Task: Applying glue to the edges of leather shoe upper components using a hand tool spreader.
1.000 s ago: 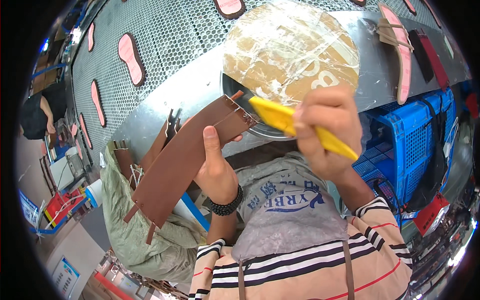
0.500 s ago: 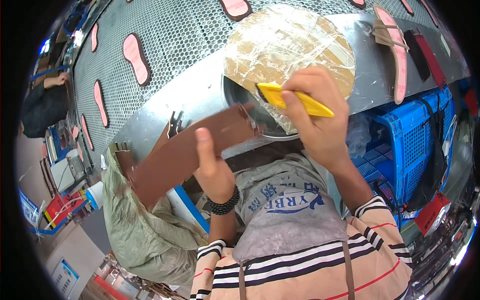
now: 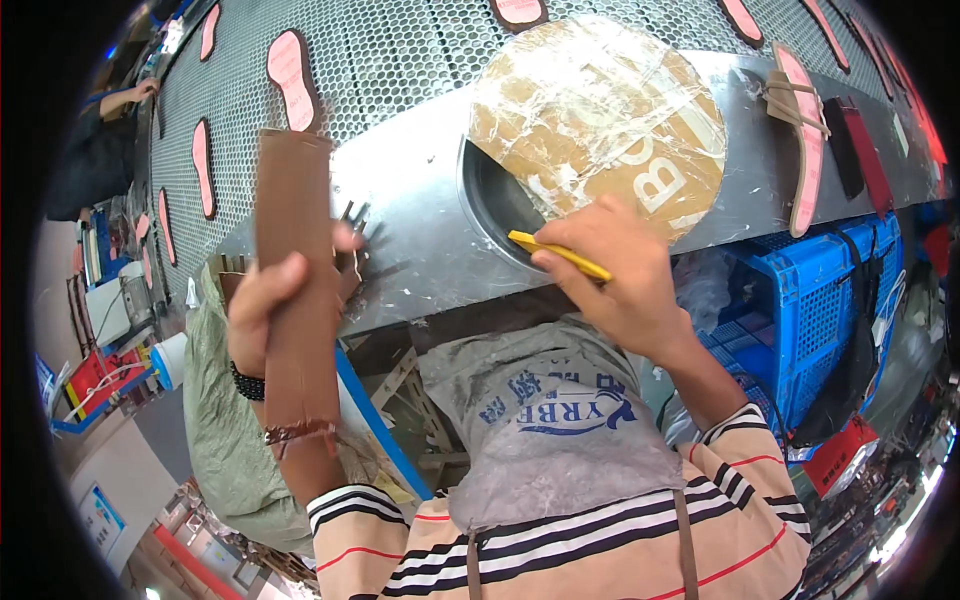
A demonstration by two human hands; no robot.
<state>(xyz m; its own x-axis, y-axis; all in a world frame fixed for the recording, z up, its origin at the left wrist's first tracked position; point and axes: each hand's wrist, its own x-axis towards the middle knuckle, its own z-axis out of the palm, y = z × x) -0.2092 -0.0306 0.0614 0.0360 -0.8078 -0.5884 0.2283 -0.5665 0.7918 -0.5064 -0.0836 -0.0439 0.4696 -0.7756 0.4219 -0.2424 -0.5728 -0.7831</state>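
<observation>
In my left hand (image 3: 262, 305) is a long brown leather-like strip (image 3: 298, 230), gripped at its middle with the thumb across its face. It stands nearly upright in view, its far end reaching over the mesh surface and its near end above my forearm. My right hand (image 3: 635, 275) pinches a flat yellow-handled brush (image 3: 562, 256). The brush end points into the round metal bowl (image 3: 478, 205); whether the bristles touch anything inside is hidden. A round cardboard cover (image 3: 600, 110), wrapped in tape and smeared white, covers most of the bowl.
Pink-topped insoles (image 3: 293, 80) lie on the mesh conveyor (image 3: 380, 70). At the right are a tied insole bundle (image 3: 805, 150), dark red strips (image 3: 866, 160) and a blue crate (image 3: 830, 280). A green bag (image 3: 225, 450) hangs at the left; another person's arm (image 3: 125, 98) shows beyond.
My left hand has moved left and turned the brown strip from slanting to nearly upright. My right hand has lowered the brush toward the bowl's opening and tilted it edge-on.
</observation>
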